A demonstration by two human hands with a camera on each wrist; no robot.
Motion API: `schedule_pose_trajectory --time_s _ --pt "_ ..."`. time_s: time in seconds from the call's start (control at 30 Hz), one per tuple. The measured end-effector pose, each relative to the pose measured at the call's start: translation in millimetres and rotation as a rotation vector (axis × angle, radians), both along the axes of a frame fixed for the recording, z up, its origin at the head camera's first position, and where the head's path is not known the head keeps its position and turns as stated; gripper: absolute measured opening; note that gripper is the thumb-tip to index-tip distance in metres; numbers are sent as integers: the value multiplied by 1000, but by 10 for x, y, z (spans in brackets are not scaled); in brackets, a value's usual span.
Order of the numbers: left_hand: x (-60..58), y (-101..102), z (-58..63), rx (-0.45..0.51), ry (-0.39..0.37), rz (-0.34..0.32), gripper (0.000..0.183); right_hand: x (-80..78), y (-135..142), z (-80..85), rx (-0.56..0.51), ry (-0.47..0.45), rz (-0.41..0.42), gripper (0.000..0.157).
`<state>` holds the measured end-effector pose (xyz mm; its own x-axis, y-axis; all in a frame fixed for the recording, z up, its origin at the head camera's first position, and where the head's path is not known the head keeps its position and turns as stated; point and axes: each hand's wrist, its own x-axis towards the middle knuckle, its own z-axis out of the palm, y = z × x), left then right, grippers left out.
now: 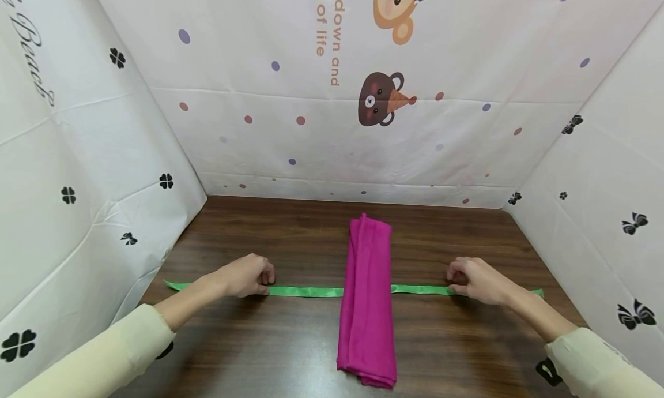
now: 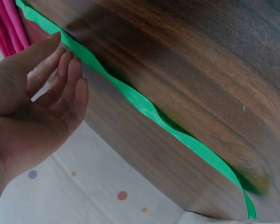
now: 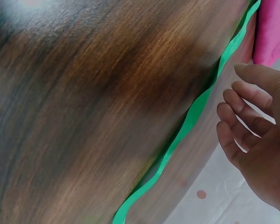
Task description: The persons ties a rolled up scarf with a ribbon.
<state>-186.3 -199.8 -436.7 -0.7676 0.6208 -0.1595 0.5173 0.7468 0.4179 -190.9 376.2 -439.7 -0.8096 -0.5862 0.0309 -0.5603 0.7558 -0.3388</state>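
A folded magenta cloth point(image 1: 366, 305) lies lengthwise on the wooden table, crossing over a green ribbon point(image 1: 306, 292). The ribbon stretches out to both sides, its middle hidden beneath the cloth. Left of the cloth, my left hand point(image 1: 248, 276) is at the ribbon, fingers loosely bent. In the left wrist view its thumb tip overlaps the ribbon's edge, with a gap between thumb and fingers. On the other side, my right hand point(image 1: 478, 280) hovers by the ribbon's right half. The right wrist view shows its thumb and relaxed fingers apart, beside the ribbon point(image 3: 191, 116).
White printed sheets rise behind the table point(image 1: 290, 242) and along both sides, the back sheet point(image 1: 311, 150) meeting its far edge. Dark objects point(image 1: 549, 372) show partly by the right sleeve and under the left one.
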Motion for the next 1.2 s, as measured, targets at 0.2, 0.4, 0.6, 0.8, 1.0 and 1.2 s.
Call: schedule_pose_trajectory --time_s 0.2,0.4,0.6,0.8,1.0,1.2 --pt "13 -8 15 -14 -7 8 17 18 21 -1 1 -28 1 16" --pt "24 -16 -8 -27 -20 28 19 12 39 -39 2 -19 12 18" --pt "29 -30 -17 -23 -15 26 20 19 60 -91 14 -34 8 18" --pt "31 -39 -27 -15 -20 27 20 25 62 -116 6 -30 19 18" --pt "27 -59 -57 4 -29 12 19 31 72 -131 -4 -38 16 20" --pt "15 -83 -65 29 -41 15 19 28 82 -118 -21 -50 24 22"
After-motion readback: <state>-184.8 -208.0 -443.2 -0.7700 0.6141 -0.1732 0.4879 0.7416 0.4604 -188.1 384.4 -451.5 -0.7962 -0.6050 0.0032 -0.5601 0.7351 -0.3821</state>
